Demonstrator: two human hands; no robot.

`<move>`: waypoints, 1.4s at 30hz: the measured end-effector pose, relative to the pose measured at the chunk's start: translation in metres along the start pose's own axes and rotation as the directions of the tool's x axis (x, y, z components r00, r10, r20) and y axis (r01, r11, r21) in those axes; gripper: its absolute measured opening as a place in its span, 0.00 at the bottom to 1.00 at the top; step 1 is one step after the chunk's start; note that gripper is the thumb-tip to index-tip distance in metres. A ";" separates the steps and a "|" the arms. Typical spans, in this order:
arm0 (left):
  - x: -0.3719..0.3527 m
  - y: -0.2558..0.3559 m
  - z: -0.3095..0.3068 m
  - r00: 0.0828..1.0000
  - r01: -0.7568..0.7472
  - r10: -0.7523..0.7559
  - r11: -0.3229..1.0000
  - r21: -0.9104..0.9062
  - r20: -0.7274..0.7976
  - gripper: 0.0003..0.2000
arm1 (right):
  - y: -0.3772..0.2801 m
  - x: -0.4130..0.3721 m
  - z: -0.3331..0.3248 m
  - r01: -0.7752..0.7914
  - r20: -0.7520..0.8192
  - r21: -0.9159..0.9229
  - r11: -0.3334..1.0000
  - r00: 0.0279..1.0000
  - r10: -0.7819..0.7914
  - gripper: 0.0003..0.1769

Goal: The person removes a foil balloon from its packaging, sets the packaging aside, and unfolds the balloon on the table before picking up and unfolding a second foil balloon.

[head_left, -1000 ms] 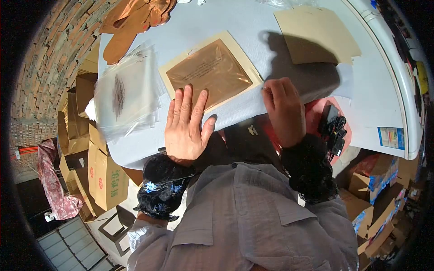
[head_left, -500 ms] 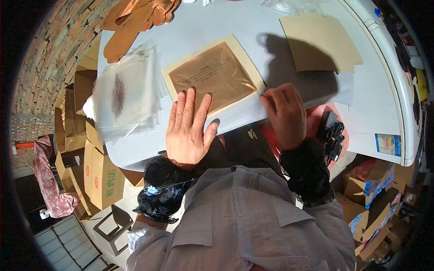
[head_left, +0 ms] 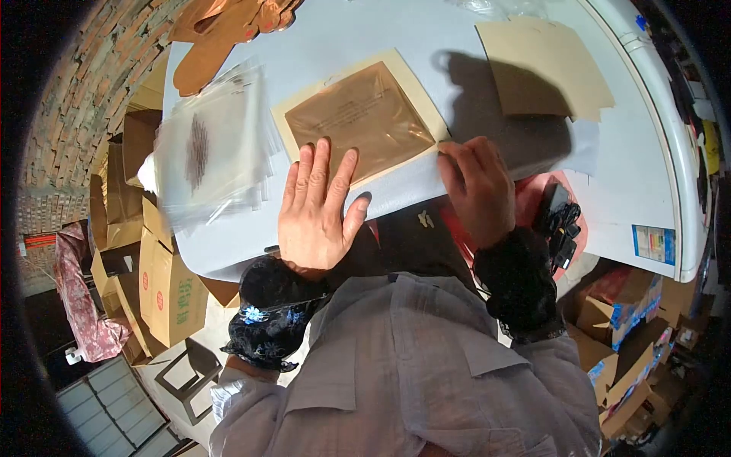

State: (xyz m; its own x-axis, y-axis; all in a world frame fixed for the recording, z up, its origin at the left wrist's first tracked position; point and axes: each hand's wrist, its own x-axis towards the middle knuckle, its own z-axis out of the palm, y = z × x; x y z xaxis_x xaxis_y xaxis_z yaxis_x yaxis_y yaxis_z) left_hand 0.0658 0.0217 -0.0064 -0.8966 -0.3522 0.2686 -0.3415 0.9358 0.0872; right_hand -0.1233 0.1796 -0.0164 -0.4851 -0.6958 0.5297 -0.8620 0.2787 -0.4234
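Observation:
A brown translucent plastic packet (head_left: 358, 114) with faint printed lines lies on a cream card (head_left: 293, 103) on the table. My left hand (head_left: 314, 217) rests flat with fingers spread, its fingertips over the near-left edge of the packet and card. At the near-right corner, the fingers of my right hand (head_left: 481, 190) are bent and pinched together, close against the card's corner. Whatever lies between those fingertips is hidden. To the left is a stack of clear plastic bags (head_left: 217, 152) with dark printing in the middle.
Brown sheets (head_left: 198, 68) lie at the far left of the table (head_left: 365, 34). A stack of tan cards (head_left: 533, 68) lies at the right, partly in shadow. Cardboard boxes (head_left: 171, 282) stand at the left, with more boxes (head_left: 609, 335) at the lower right. Black cables (head_left: 563, 225) hang near my right arm.
The view has shifted slightly. Both hands stay at the card's near edge, and the right fingers remain bent at its corner. Light on the brown packet's wrinkles looks a little different.

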 end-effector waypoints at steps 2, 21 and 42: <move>0.000 0.000 0.000 1.000 0.000 0.000 1.000 0.010 -0.001 0.27 | 0.001 -0.002 -0.002 0.011 0.006 0.023 1.000 1.000 -0.011 0.10; -0.002 -0.004 -0.001 0.999 -0.042 0.042 0.998 -0.036 0.000 0.37 | 0.043 -0.009 -0.029 0.251 0.203 0.061 0.966 0.945 -0.258 0.37; -0.006 -0.021 -0.006 0.990 -0.128 0.134 0.981 -0.144 0.036 0.35 | 0.010 0.105 0.056 0.632 0.207 0.276 0.724 0.697 -0.687 0.24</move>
State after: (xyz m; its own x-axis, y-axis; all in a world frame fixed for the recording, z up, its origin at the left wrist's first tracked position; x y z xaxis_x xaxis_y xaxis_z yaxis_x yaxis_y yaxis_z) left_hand 0.0805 0.0043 -0.0040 -0.9438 -0.2239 0.2432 -0.1802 0.9653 0.1892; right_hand -0.1749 0.0724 -0.0058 0.2845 -0.8134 0.5074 -0.8904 -0.4204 -0.1747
